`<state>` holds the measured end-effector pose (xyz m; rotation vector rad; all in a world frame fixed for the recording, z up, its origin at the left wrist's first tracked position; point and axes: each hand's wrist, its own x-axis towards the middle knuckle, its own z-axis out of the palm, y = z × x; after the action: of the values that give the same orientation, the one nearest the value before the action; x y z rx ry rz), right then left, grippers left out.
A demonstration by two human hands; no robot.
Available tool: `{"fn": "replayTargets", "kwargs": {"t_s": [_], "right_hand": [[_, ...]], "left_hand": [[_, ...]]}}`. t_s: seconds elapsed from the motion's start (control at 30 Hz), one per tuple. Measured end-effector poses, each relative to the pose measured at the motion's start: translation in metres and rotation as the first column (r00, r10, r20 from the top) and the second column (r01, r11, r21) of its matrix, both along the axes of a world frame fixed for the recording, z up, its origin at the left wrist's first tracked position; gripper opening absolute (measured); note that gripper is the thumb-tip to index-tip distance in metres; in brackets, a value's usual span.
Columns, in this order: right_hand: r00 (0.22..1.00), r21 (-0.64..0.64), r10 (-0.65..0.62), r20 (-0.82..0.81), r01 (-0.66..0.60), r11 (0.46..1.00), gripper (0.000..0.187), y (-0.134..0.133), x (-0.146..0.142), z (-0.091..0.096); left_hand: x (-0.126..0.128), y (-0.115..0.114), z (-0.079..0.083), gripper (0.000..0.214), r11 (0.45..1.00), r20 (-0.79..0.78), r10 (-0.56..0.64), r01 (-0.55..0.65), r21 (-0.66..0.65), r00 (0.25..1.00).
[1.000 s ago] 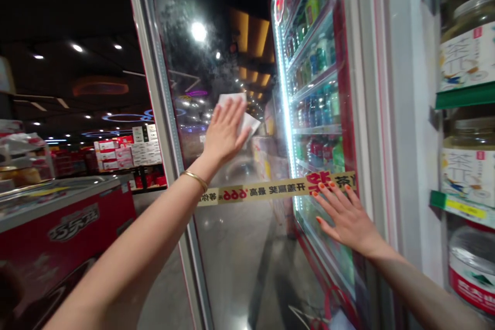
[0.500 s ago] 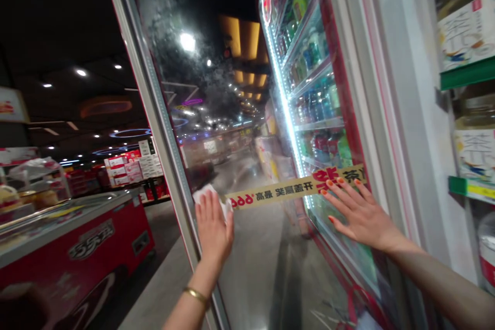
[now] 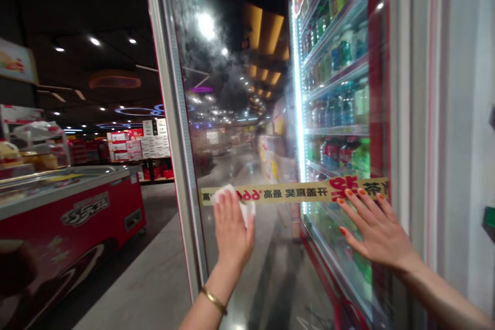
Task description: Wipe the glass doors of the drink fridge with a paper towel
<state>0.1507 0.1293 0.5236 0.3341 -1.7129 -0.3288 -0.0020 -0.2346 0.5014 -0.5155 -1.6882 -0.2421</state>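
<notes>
In front of me stands a glass cooler door [image 3: 270, 258] with a metal frame [image 3: 174, 129]. A beige tape strip [image 3: 296, 193] with red and black characters, seen mirrored, runs across the glass. My left hand [image 3: 232, 227], with a gold bracelet [image 3: 214, 300], presses a crumpled white wiping cloth [image 3: 247, 210] to the pane over the strip's left part. Some of the cloth is hidden under the fingers. My right hand [image 3: 381, 234], its nails orange, lies spread on the pane at the strip's right end, with nothing in it. Cloudy smears [image 3: 216, 56] show higher on the glass.
A lit drinks cooler [image 3: 340, 129] full of bottles shows through the pane. To the left is a red chest freezer [image 3: 93, 221] on a grey floor [image 3: 143, 268]; stacked boxes [image 3: 154, 142] stand behind it. A white upright panel [image 3: 460, 139] borders the right.
My view has swung left, so the door appears farther right. My left hand and the cloth have slid right along the strip, uncovering its left end. My right hand stays spread on the glass.
</notes>
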Motion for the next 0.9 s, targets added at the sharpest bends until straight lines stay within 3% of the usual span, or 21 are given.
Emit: {"fn": "replayTargets", "kwargs": {"t_s": [0.03,0.1,0.13,0.2,0.23,0.3,0.37,0.43,0.5,0.57,0.63,0.7,0.77,0.8,0.87,0.9], "right_hand": [[1.000,-0.001,0.002,0.007,-0.002,1.000,0.082,0.001,0.000,0.000],[1.000,-0.005,-0.006,0.007,0.006,1.000,0.083,0.002,0.000,0.000],[1.000,-0.006,-0.014,0.003,0.014,1.000,0.084,0.002,0.000,0.000],[1.000,-0.002,-0.031,-0.003,0.031,1.000,0.084,0.001,0.000,-0.001],[0.999,0.003,-0.037,-0.002,0.037,0.999,0.085,0.001,0.000,-0.001],[0.999,0.014,-0.046,0.009,0.046,0.999,0.086,0.000,-0.001,-0.001],[0.998,0.010,-0.061,0.011,0.061,0.998,0.087,0.000,-0.001,0.000],[0.997,0.000,-0.072,0.001,0.072,0.997,0.086,0.001,-0.001,-0.001],[0.998,-0.003,-0.068,-0.006,0.068,0.998,0.084,0.002,0.000,-0.001],[0.998,0.003,-0.055,0.004,0.055,0.998,0.083,0.002,0.001,0.000],[0.999,0.006,-0.047,0.022,0.047,0.999,0.084,0.003,0.002,0.000],[0.998,0.005,-0.052,0.025,0.052,0.999,0.084,0.002,0.002,0.000],[0.998,0.005,-0.062,0.018,0.062,0.998,0.085,0.001,0.002,0.000],[0.998,0.005,-0.065,0.013,0.065,0.998,0.085,0.001,0.001,0.000],[0.998,0.005,-0.065,0.014,0.065,0.998,0.086,-0.001,0.000,0.000],[0.998,0.004,-0.063,0.016,0.063,0.998,0.085,-0.002,0.000,0.000]], "left_hand": [[0.005,0.004,-0.012,0.092,0.986,-0.068,-0.023,0.011,-0.166,0.997],[0.020,0.002,-0.050,0.085,0.883,-0.200,-0.140,0.032,-0.468,0.970],[0.028,-0.004,-0.071,0.081,0.836,-0.237,-0.203,0.042,-0.547,0.950],[0.039,-0.028,-0.101,0.079,0.815,-0.256,-0.258,0.068,-0.575,0.932],[0.040,-0.042,-0.106,0.082,0.833,-0.252,-0.253,0.077,-0.548,0.934],[0.031,-0.065,-0.089,0.091,0.895,-0.218,-0.197,0.084,-0.438,0.956],[0.015,-0.072,-0.044,0.096,0.958,-0.150,-0.114,0.068,-0.280,0.982],[-0.001,-0.061,0.011,0.097,0.993,-0.053,-0.051,0.045,-0.111,0.997],[-0.009,-0.038,0.051,0.096,0.996,0.059,-0.077,0.074,0.058,0.995],[-0.009,-0.012,0.060,0.097,0.995,0.079,-0.086,0.082,0.051,0.993],[0.003,0.010,0.032,0.096,0.985,0.004,-0.081,0.081,-0.151,0.997],[0.021,0.019,-0.020,0.086,0.907,-0.123,-0.143,0.080,-0.414,0.982],[0.039,0.011,-0.073,0.069,0.827,-0.190,-0.235,0.093,-0.555,0.953],[0.044,0.002,-0.091,0.065,0.794,-0.214,-0.280,0.100,-0.600,0.936],[0.045,-0.020,-0.103,0.069,0.788,-0.219,-0.316,0.127,-0.603,0.923],[0.040,-0.031,-0.094,0.075,0.814,-0.208,-0.309,0.145,-0.562,0.928]]}}
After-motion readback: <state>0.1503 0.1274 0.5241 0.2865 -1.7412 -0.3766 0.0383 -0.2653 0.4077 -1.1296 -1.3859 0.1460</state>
